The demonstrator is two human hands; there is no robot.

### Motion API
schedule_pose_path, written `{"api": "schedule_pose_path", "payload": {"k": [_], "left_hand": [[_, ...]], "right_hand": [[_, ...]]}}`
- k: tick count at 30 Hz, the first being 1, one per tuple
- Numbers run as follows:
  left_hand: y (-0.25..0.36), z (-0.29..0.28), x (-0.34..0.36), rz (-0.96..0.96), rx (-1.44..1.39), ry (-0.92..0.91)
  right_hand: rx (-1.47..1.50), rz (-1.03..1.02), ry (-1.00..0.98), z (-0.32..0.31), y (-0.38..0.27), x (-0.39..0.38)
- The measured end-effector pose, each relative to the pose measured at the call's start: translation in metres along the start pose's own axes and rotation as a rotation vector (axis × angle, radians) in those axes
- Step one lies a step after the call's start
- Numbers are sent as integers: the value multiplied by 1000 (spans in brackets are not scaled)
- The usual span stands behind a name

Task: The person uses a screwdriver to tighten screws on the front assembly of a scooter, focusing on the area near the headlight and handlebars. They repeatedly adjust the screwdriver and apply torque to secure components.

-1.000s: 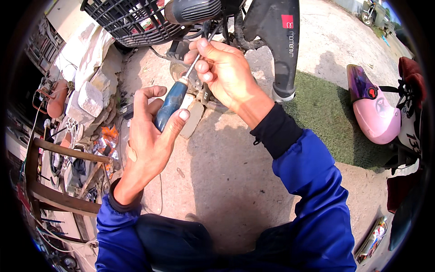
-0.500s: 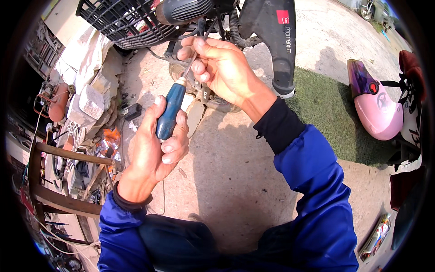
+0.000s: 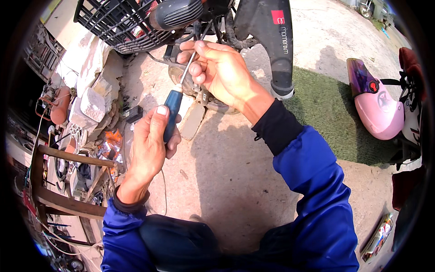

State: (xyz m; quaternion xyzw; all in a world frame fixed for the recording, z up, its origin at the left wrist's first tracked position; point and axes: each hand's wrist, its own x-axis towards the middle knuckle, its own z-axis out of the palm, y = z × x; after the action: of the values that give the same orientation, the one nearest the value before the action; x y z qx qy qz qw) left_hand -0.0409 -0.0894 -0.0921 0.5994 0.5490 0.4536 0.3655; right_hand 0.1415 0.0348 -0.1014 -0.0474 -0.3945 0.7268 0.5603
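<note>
A screwdriver with a dark blue handle (image 3: pixel 173 109) and a thin metal shaft slants up and away between my hands. My left hand (image 3: pixel 147 143) is closed around the handle, the thumb lying along its upper side and the fingertips showing past its right edge. Higher up, my right hand (image 3: pixel 229 72) pinches the shaft between thumb and forefinger, the other fingers curled. The shaft runs on toward the underside of a bike's dark frame (image 3: pixel 267 41); its tip is hidden among the parts there. Just beyond my hands is a dark rounded ribbed part (image 3: pixel 177 14).
A black plastic basket (image 3: pixel 120 27) is at the far left of the bike. Stone blocks (image 3: pixel 93 104), litter and a wooden frame (image 3: pixel 68 204) crowd the left side. At right lie a green mat (image 3: pixel 317 115) and a pink helmet (image 3: pixel 378 113) with a tinted visor.
My left hand has rolled around the handle, its thumb now on top and its back turned more upward. The right hand keeps its pinch on the shaft. The view has shifted slightly.
</note>
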Motion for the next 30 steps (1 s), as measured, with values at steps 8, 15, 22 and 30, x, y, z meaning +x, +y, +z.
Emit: {"api": "schedule_pose_path", "payload": {"k": [8, 15, 22, 30], "left_hand": [[1, 6, -7, 307, 485, 38], [0, 10, -6, 583, 1011, 306], [8, 7, -6, -89, -52, -172], [6, -6, -10, -376, -578, -408]], "right_hand": [[-96, -39, 88, -11, 6, 1], [12, -47, 123, 1, 8, 2], [-53, -59, 86, 2, 5, -1], [-158, -121, 137, 13, 6, -11]]}}
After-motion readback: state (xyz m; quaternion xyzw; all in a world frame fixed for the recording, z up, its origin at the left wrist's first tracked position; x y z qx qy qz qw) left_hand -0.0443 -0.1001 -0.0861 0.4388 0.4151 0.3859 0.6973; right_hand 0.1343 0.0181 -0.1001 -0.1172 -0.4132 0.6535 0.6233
